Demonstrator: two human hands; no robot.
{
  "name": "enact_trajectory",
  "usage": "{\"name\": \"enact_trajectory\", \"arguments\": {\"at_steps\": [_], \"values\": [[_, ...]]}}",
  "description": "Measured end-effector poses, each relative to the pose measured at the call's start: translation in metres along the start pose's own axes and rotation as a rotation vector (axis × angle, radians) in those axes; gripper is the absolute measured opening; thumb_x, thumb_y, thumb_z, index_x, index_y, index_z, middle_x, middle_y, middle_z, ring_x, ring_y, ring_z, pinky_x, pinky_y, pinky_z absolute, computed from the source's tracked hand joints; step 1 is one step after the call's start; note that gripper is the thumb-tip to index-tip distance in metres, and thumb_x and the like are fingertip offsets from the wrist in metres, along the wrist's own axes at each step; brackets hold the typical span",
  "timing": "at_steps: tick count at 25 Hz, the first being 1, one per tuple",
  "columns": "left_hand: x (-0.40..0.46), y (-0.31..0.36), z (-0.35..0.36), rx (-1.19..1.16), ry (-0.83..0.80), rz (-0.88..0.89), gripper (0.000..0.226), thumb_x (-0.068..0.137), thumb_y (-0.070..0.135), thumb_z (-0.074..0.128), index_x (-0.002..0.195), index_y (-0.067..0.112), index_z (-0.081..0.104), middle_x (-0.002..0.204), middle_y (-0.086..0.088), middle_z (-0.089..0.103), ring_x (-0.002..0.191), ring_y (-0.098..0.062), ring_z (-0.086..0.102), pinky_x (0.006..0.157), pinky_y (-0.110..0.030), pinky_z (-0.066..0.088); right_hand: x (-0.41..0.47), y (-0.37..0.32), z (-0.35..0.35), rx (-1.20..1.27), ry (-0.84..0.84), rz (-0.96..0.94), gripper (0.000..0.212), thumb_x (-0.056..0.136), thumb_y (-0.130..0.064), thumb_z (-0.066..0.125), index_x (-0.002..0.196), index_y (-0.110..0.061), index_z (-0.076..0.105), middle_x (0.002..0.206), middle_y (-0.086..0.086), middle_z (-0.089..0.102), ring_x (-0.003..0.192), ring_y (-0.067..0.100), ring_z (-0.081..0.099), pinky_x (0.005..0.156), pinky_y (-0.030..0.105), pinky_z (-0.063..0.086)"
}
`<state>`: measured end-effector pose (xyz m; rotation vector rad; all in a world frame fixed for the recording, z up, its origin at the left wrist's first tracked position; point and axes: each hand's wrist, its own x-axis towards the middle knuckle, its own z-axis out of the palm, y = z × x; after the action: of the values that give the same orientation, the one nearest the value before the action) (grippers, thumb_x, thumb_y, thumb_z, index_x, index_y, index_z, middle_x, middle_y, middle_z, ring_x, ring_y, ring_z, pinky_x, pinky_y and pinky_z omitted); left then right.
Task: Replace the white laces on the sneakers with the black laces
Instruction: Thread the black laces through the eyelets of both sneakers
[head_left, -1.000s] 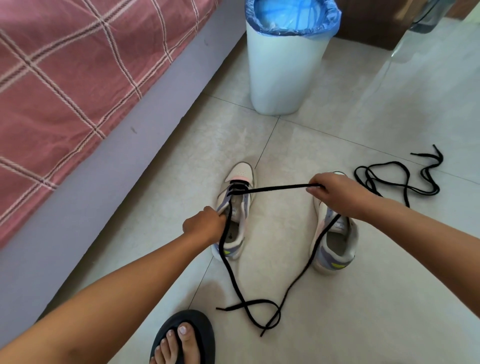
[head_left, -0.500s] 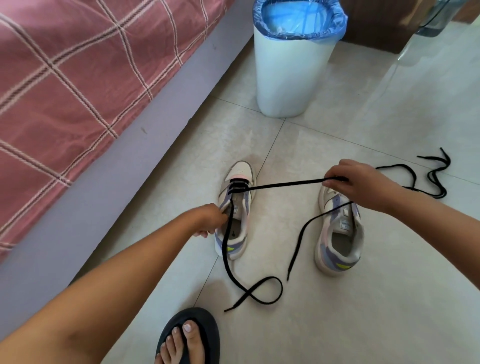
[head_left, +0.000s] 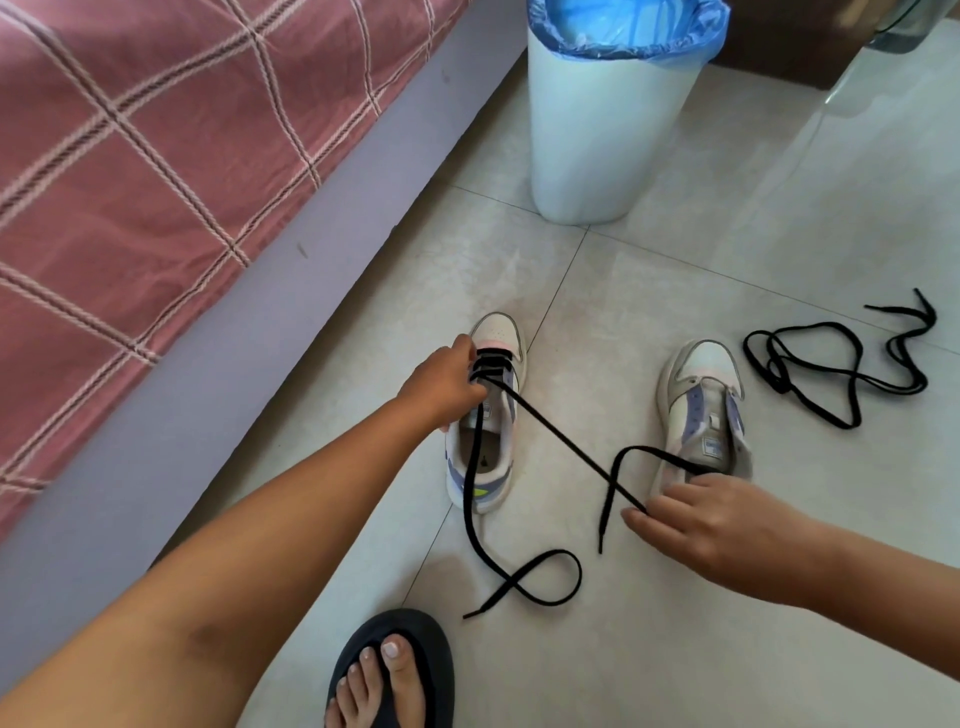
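Two white and lavender sneakers stand on the tiled floor, toes pointing away. The left sneaker (head_left: 493, 415) has a black lace (head_left: 550, 431) threaded through its front eyelets. My left hand (head_left: 447, 382) grips that shoe by its left side near the eyelets. One lace end runs diagonally right to my right hand (head_left: 711, 525), which pinches it low, in front of the right sneaker (head_left: 701, 400). The other end trails over the heel and loops on the floor. The right sneaker has no lace. A second black lace (head_left: 841, 364) lies tangled to its right.
A bed with a red checked cover (head_left: 156, 182) and grey base runs along the left. A white bin with a blue liner (head_left: 608, 114) stands behind the shoes. My foot in a dark sandal (head_left: 395, 670) is at the bottom edge.
My right hand has drawn the lace end down and toward me, from above the right sneaker to the floor near its heel. My left hand slid forward to the front eyelets.
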<state>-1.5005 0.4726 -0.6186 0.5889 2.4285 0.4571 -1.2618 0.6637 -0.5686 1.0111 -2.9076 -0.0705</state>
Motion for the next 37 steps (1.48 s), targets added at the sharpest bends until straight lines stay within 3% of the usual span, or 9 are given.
{"name": "enact_trajectory", "arguments": {"at_steps": [3, 6, 11, 15, 23, 27, 33, 35, 37], "values": [[0.0, -0.001, 0.005, 0.22, 0.052, 0.109, 0.033, 0.087, 0.021, 0.052, 0.12, 0.022, 0.047, 0.11, -0.006, 0.049, 0.075, -0.026, 0.057, 0.061, -0.028, 0.041, -0.002, 0.008, -0.005, -0.001, -0.009, 0.104, 0.042, 0.083, 0.0, 0.035, 0.105, 0.0, 0.071, 0.063, 0.002, 0.06, 0.047, 0.02, 0.054, 0.042, 0.023, 0.042], [0.002, 0.003, 0.007, 0.445, 0.073, 0.191, 0.034, 0.091, 0.019, 0.047, 0.124, 0.025, 0.054, 0.118, -0.004, 0.048, 0.092, -0.027, 0.058, 0.068, -0.029, 0.039, 0.002, 0.021, -0.016, 0.15, 0.08, 0.404, 0.031, 0.082, -0.009, 0.045, 0.092, -0.002, 0.074, 0.058, 0.004, 0.062, 0.042, 0.023, 0.056, 0.038, 0.023, 0.04], [0.02, 0.021, -0.009, 0.728, -0.013, 0.403, 0.026, 0.089, 0.008, 0.049, 0.108, 0.017, 0.064, 0.112, -0.003, 0.051, 0.092, -0.024, 0.056, 0.063, -0.028, 0.035, 0.012, 0.064, -0.014, 1.238, 0.022, 1.226, 0.017, 0.093, -0.017, 0.057, 0.082, -0.01, 0.067, 0.049, -0.008, 0.05, 0.04, 0.005, 0.039, 0.04, 0.014, 0.032], [0.028, 0.03, -0.019, 0.769, -0.188, 0.414, 0.02, 0.088, 0.013, 0.055, 0.103, 0.018, 0.067, 0.112, -0.001, 0.051, 0.087, -0.023, 0.056, 0.063, -0.028, 0.034, 0.011, 0.091, -0.003, 1.6, 0.069, 1.462, 0.019, 0.097, -0.014, 0.049, 0.087, -0.003, 0.061, 0.06, 0.003, 0.043, 0.046, 0.01, 0.034, 0.044, 0.021, 0.029], [0.04, 0.021, -0.019, 0.713, -0.257, 0.383, 0.02, 0.094, 0.015, 0.051, 0.11, 0.018, 0.064, 0.113, -0.003, 0.048, 0.103, -0.024, 0.051, 0.068, -0.029, 0.033, 0.001, 0.113, 0.004, 0.725, -0.105, 1.143, 0.01, 0.093, -0.026, 0.056, 0.09, -0.025, 0.066, 0.072, -0.013, 0.057, 0.065, 0.004, 0.05, 0.058, 0.021, 0.033], [0.042, 0.006, -0.025, 0.521, -0.327, 0.253, 0.018, 0.094, 0.025, 0.054, 0.108, 0.023, 0.066, 0.106, 0.002, 0.044, 0.095, -0.02, 0.048, 0.079, -0.028, 0.033, 0.003, 0.132, 0.017, 0.481, -0.069, 1.105, 0.021, 0.095, -0.02, 0.053, 0.105, -0.01, 0.068, 0.099, 0.01, 0.063, 0.093, 0.025, 0.055, 0.077, 0.031, 0.038], [0.027, -0.011, -0.018, 0.125, -0.211, 0.22, 0.014, 0.09, 0.018, 0.062, 0.101, 0.015, 0.07, 0.081, 0.012, 0.046, 0.087, -0.015, 0.047, 0.073, -0.024, 0.034, 0.039, 0.135, 0.032, 0.119, -0.523, 1.15, 0.027, 0.092, -0.009, 0.045, 0.115, -0.012, 0.059, 0.116, 0.013, 0.049, 0.11, 0.032, 0.045, 0.086, 0.036, 0.039], [0.02, -0.015, -0.019, -0.011, -0.069, 0.197, 0.008, 0.087, 0.017, 0.065, 0.094, 0.015, 0.066, 0.085, 0.005, 0.054, 0.085, -0.015, 0.05, 0.069, -0.024, 0.036, 0.063, 0.126, 0.031, 0.006, -0.459, 1.097, 0.029, 0.091, -0.011, 0.047, 0.118, -0.011, 0.056, 0.121, 0.012, 0.047, 0.113, 0.032, 0.043, 0.087, 0.038, 0.038], [0.011, -0.017, -0.015, -0.113, 0.079, 0.105, 0.004, 0.087, 0.018, 0.065, 0.088, 0.014, 0.063, 0.087, 0.0, 0.058, 0.08, -0.014, 0.051, 0.065, -0.024, 0.035, 0.099, 0.106, 0.036, 0.244, -0.26, 0.95, 0.028, 0.095, -0.021, 0.048, 0.121, -0.014, 0.057, 0.125, 0.01, 0.05, 0.115, 0.032, 0.045, 0.09, 0.038, 0.038]]}}
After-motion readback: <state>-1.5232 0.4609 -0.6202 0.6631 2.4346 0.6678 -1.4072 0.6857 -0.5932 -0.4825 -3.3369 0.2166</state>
